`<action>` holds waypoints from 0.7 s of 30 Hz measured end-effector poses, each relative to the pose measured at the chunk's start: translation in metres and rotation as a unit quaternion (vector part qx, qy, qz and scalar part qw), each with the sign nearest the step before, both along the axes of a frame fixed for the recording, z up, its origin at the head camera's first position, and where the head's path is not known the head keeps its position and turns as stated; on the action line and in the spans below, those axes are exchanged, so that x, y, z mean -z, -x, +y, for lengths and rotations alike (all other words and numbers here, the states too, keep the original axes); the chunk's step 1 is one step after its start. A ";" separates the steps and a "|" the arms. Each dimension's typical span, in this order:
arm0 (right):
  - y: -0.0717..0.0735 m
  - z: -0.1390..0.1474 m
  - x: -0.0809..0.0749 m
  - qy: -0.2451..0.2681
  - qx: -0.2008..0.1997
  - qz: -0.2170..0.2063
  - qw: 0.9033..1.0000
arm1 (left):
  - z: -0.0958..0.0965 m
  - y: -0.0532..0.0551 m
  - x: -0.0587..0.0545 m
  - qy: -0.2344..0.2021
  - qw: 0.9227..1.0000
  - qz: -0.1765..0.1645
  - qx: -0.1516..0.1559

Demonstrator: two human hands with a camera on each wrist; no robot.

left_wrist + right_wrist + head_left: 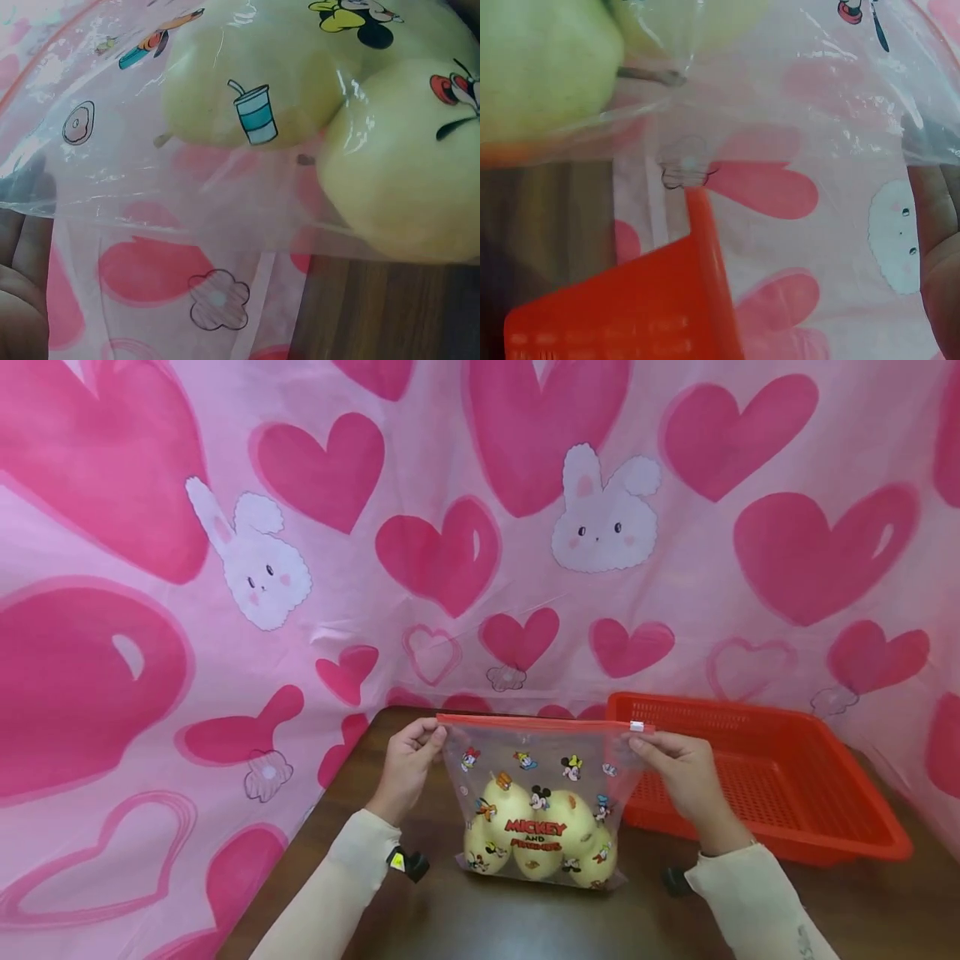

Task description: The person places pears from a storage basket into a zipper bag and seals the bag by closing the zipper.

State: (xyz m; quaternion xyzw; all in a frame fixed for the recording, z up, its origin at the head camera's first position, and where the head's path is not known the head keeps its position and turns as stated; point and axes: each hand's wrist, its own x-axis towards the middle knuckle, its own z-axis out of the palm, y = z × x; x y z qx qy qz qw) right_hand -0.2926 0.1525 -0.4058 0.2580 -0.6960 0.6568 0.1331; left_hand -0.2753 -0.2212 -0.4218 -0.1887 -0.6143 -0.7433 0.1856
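A clear zipper bag (536, 760) with cartoon prints and a red top edge is held upright above the table by its two upper corners. Several pale yellow-green pears (573, 818) with stems sit inside it, at the bottom. My left hand (408, 764) pinches the left corner between thumb and fingers. At the right corner my right hand (686, 777) pinches the bag just below the white slider (637, 726), which stands near the right end of the red strip. In the left wrist view, pears (397, 157) show through the plastic. A stem (652, 75) is visible in the right wrist view.
A red plastic basket (772, 785) with a perforated floor stands on the right of the brown wooden table (480, 927), partly behind the bag and my right hand. A pink cloth (465, 468) with hearts and rabbits hangs behind and to the left.
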 end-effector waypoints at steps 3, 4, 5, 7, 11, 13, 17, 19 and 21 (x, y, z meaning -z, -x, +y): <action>-0.004 0.004 0.004 0.040 -0.024 0.011 0.999 | 0.003 0.000 0.003 0.029 0.999 -0.001 0.024; -0.004 0.005 0.005 0.050 -0.034 0.010 0.998 | 0.003 0.000 0.003 0.041 0.999 0.002 0.032; -0.004 0.007 0.006 0.054 -0.043 0.008 0.998 | 0.003 0.000 0.003 0.052 0.998 0.004 0.034; -0.004 0.010 0.006 0.046 -0.047 0.001 0.998 | 0.002 0.001 0.003 0.064 0.997 0.009 0.031; -0.004 0.013 0.002 0.016 -0.048 -0.006 0.999 | -0.002 0.006 -0.002 0.058 0.998 0.015 0.026; -0.005 0.012 0.000 -0.002 -0.043 -0.008 0.999 | -0.005 0.007 -0.006 0.063 0.997 0.019 0.028; -0.005 0.010 -0.003 -0.028 -0.034 -0.017 0.999 | -0.013 0.005 -0.012 0.069 0.997 0.026 0.032; -0.004 0.009 -0.005 -0.036 -0.025 -0.018 0.999 | -0.015 0.005 -0.016 0.070 0.996 0.030 0.038; -0.002 0.009 -0.006 -0.041 -0.015 -0.014 0.999 | -0.015 0.005 -0.020 0.072 0.996 0.029 0.047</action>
